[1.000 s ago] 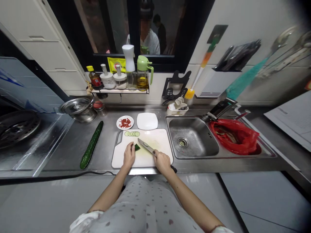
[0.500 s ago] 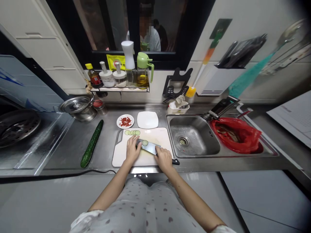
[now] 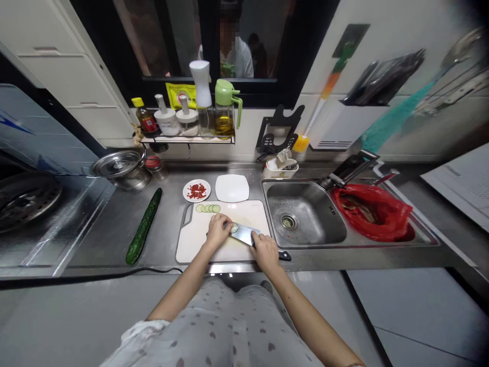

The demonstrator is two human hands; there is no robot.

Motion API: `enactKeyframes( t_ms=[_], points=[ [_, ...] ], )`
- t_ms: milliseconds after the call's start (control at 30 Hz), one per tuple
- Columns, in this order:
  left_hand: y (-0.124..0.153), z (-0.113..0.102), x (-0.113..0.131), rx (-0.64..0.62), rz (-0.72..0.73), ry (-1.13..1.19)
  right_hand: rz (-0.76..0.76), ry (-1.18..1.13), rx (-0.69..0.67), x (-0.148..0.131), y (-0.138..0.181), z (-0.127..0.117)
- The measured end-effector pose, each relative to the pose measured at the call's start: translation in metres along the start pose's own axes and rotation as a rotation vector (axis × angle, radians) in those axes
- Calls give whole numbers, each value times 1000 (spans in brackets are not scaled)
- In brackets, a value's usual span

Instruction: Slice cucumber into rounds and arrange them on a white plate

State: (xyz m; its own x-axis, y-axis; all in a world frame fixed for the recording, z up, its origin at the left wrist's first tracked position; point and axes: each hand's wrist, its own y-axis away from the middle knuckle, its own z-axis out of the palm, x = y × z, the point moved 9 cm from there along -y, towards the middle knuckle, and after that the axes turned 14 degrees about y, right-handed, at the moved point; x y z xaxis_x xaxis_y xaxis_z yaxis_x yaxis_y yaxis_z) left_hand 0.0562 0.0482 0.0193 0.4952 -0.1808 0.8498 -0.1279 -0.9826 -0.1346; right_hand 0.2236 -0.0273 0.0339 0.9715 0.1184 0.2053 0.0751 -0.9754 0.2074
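My right hand (image 3: 266,250) is closed on the black handle of a kitchen knife (image 3: 246,235); the broad blade points left over the white cutting board (image 3: 191,239). A thin cucumber slice (image 3: 234,229) lies on the blade near its left end. Fingers of my left hand (image 3: 218,229) pinch at that slice's left edge. A small dark end shows beside the left palm, perhaps a cut piece of cucumber, mostly hidden. Several cucumber slices (image 3: 208,208) overlap in a row at the board's top left.
A whole cucumber (image 3: 144,227) lies left of the board. Behind it are a plate of chopped red pieces (image 3: 197,191) and a white plate (image 3: 232,188). The sink (image 3: 305,216), with a red bag (image 3: 372,211), is to the right. A condiment rack (image 3: 191,138) hangs behind.
The knife and right hand have shifted right and slightly down. My left hand has moved right, its fingers coming to the slice on the blade.
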Motion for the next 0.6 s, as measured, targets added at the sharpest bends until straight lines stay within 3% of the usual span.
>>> enactKeyframes(
  t_ms=[233,400,600],
  points=[
    [-13,-20,-35,138,-391,25,90,-9,9,18,-4,7],
    [-24,-32,-48,210,-490,-43,114,-28,3,22,-5,10],
    [-41,-33,-63,221,-506,-70,115,-51,4,22,-4,13]
  ],
)
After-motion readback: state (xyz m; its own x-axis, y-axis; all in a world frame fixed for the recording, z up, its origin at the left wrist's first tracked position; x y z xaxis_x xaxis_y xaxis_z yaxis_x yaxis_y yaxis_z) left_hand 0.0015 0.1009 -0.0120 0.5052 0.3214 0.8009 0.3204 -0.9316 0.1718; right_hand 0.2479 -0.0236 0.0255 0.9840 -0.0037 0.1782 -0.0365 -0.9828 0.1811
